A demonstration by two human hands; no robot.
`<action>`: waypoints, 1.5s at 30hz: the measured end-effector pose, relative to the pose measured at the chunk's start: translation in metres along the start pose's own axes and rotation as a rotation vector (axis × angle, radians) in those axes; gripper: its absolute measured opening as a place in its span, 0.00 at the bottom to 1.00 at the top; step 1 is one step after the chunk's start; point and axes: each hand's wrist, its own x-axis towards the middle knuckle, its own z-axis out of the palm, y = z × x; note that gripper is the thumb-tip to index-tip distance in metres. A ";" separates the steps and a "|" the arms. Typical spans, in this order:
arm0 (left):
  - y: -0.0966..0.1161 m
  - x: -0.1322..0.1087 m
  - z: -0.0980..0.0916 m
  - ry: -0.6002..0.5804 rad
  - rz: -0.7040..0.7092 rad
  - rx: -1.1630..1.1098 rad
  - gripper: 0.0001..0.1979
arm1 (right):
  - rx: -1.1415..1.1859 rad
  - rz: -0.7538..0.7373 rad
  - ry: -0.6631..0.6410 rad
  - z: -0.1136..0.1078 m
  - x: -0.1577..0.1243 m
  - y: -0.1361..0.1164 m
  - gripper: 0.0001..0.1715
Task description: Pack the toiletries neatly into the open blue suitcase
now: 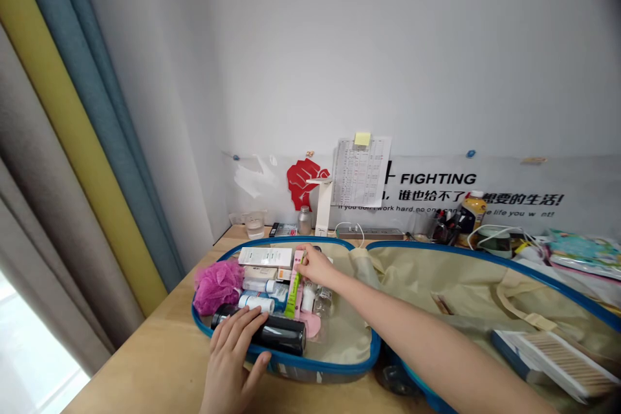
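An open blue suitcase [334,362] with beige lining lies on a wooden desk. Its left half holds toiletries: a pink bath pouf [218,284], white tubes and boxes [264,257], and a black bottle [279,334] lying on its side. My left hand [233,352] rests on the black bottle with its fingers spread over it. My right hand [313,265] reaches across the case and pinches the top of a green tube [294,294] among the toiletries.
The suitcase's right half holds a white box [557,356] and beige straps. Along the wall stand a glass [255,225], a small bottle [304,220], a white lamp base [323,207], a yellow-capped bottle [473,210] and cables. Curtains hang at the left.
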 end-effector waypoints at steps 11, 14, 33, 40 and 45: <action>-0.001 -0.001 0.000 -0.002 0.013 0.012 0.20 | -0.331 -0.159 0.092 -0.002 -0.005 0.000 0.23; -0.001 -0.002 0.001 -0.001 0.004 0.008 0.21 | -0.408 -0.205 0.083 -0.001 -0.006 -0.002 0.23; 0.000 0.000 0.000 -0.012 -0.028 -0.012 0.20 | -0.487 -0.390 -0.002 -0.004 -0.018 -0.011 0.08; 0.001 0.000 -0.001 -0.036 -0.044 -0.029 0.20 | -0.358 -0.299 0.170 -0.055 -0.022 -0.019 0.13; 0.001 -0.001 0.000 -0.023 -0.052 -0.035 0.20 | -0.320 -0.209 0.139 -0.115 -0.063 0.000 0.19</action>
